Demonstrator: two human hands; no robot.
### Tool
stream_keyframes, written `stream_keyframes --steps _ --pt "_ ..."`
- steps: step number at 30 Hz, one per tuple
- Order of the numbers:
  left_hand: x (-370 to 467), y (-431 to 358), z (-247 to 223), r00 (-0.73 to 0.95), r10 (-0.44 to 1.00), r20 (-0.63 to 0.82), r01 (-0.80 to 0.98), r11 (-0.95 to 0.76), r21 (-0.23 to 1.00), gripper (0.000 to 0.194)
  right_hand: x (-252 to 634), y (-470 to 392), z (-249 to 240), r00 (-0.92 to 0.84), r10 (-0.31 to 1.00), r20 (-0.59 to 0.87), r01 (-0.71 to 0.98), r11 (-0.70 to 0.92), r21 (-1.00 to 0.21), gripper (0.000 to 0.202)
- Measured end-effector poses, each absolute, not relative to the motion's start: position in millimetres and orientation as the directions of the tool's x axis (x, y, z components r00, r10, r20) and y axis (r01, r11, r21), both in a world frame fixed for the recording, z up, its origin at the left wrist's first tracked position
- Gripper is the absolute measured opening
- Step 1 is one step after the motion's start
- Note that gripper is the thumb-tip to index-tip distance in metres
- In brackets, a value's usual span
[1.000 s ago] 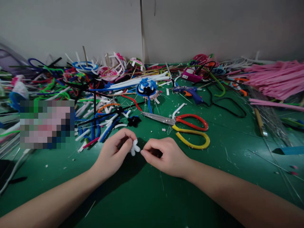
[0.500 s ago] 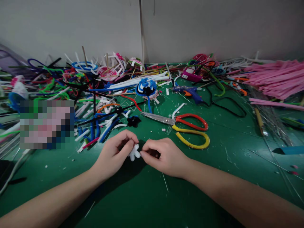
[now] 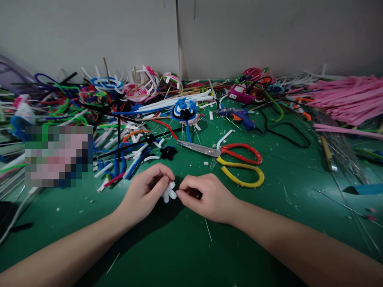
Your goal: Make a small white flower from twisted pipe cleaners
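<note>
A small white fuzzy flower shape (image 3: 170, 193) is pinched between the thumb and fingers of my left hand (image 3: 146, 191), just above the green table (image 3: 167, 255). My right hand (image 3: 209, 197) is closed, its thumb and index fingertips pressed together at the flower's right edge. Whether those fingertips grip a petal is too small to tell. Beyond my hands lie scissors (image 3: 206, 150) with one red and one yellow handle, and a black fuzzy flower (image 3: 168, 152). Farther back is a blue and white coiled piece (image 3: 184, 109) on a blue stem.
Cut blue and white stems (image 3: 136, 161) lie left of centre. A blue glue gun (image 3: 247, 120) rests behind the scissors, its black cord running right. Pink stems (image 3: 350, 97) are heaped at the right, near a wooden-handled tool (image 3: 326, 149). A grey wall (image 3: 119, 36) stands behind.
</note>
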State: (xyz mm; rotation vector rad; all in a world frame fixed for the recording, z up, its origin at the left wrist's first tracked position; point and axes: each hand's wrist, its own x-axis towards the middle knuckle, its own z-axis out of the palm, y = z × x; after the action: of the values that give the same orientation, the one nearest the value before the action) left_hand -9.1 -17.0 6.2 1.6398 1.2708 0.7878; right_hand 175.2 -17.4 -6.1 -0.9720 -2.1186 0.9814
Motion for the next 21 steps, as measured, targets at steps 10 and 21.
stream_keyframes --steps 10,21 --pt "-8.5 -16.6 5.9 0.281 0.959 -0.046 0.416 -0.078 0.906 0.014 175.9 -17.4 -6.6 -0.568 0.801 0.189 0.384 0.461 -0.8 0.016" --pt "-8.5 -15.6 4.8 0.334 0.941 -0.056 0.422 -0.096 0.902 0.014 174.3 -17.9 -6.8 -0.572 0.802 0.171 0.42 0.465 -0.779 0.014"
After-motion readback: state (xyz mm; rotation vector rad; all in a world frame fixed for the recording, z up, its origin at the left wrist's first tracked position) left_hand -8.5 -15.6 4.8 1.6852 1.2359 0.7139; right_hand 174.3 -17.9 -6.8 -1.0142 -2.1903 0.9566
